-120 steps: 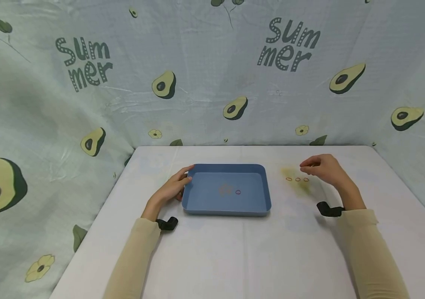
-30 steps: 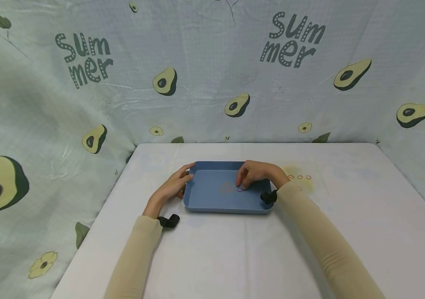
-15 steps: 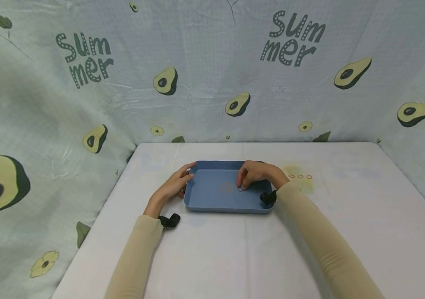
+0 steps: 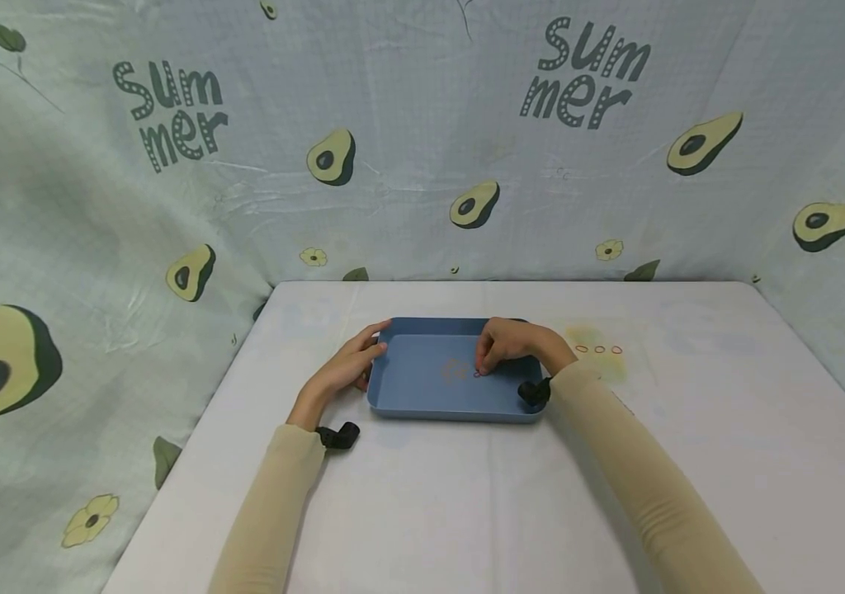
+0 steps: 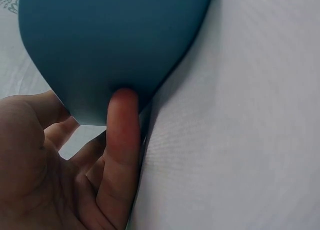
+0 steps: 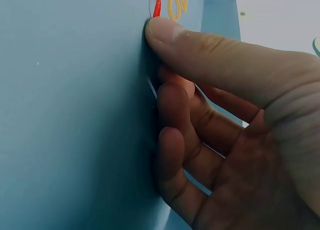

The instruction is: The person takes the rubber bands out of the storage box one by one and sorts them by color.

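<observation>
A blue rectangular tray (image 4: pixel 408 388) lies on the white-covered table. At its left end my left hand (image 4: pixel 348 363) holds the rim; in the left wrist view a fingertip (image 5: pixel 123 104) presses the outer wall. My right hand (image 4: pixel 507 342) is bent down into the tray's right half, thumb and index together at the floor. They pinch a small red rubber band (image 6: pixel 157 7), which shows beyond the thumb tip in the right wrist view and is mostly covered from above. Just left of it, orange rubber bands (image 4: pixel 455 371) lie in a cluster on the tray floor.
Three small red rubber bands lie in a row right of the tray, the middle rubber band (image 4: pixel 599 350) on a yellowish patch of the cloth. A pale avocado-print curtain (image 4: pixel 393 214) hangs behind the table. The right sleeve (image 4: pixel 638 462) crosses the table's right side.
My right hand has come left from above the three red bands into the tray. Over the last second its fingertips close in on the red band there. My left hand stays at the rim.
</observation>
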`<state>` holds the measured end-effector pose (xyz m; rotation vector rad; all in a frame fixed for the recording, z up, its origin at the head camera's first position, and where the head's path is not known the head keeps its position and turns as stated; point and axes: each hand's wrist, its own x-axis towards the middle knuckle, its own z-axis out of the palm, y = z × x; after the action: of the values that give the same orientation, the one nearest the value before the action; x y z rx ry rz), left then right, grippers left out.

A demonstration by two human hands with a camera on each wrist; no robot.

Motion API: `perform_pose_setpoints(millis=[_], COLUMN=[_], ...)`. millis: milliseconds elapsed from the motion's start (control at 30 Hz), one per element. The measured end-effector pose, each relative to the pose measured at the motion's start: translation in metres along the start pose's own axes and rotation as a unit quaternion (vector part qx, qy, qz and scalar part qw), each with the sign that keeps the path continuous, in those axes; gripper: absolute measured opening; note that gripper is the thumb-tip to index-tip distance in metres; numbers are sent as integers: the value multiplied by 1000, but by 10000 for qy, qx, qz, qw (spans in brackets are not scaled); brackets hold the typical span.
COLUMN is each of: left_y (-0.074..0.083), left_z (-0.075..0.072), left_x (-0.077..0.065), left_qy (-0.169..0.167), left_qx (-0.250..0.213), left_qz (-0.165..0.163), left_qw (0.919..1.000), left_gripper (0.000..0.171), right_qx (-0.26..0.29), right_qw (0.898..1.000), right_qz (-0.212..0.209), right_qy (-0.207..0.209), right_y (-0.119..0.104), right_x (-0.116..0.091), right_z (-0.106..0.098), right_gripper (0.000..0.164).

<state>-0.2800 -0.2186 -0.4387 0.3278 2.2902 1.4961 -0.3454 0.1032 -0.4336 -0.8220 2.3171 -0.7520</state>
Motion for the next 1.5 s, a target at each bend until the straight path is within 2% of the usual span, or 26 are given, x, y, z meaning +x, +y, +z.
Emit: perform_pose_setpoints(millis=[300, 433, 633, 833, 867, 1100, 1300, 1500], left_y=[-20, -22, -21, -20, -20, 5, 0, -16], left_z=[0, 0, 1, 0, 0, 0, -1, -4], left_x=[12, 13, 13, 14, 14, -5, -2, 10], left_qy=[203, 321, 316, 288, 264, 28, 0, 82], left_qx=[158, 196, 161, 148, 141, -51, -64, 23], left_qz=[72, 55, 41, 79, 100, -46, -79, -14], left_qw=[9996, 9993, 9994, 9994, 9995, 10000, 9999, 10000], left_gripper=[53, 52, 53, 53, 53, 53, 54, 53], right_qx=[-426, -449, -432, -329, -284, 8, 95, 92], right_qw=[9990, 9988, 9985, 9989, 9991, 9995, 9958, 9889], right_qz=[-2, -5, -136, -235, -219, -220, -307, -255], right_qy=[-131, -204, -316, -238, -205, 234, 852, 1460], right_y=[-7, -7, -5, -1, 0, 0, 0, 3], right_x=[-2, -1, 0, -4, -5, -18, -36, -60], right_z=[0, -1, -3, -6, -6, -11, -16, -25], right_gripper=[7, 7, 8, 8, 8, 9, 12, 17])
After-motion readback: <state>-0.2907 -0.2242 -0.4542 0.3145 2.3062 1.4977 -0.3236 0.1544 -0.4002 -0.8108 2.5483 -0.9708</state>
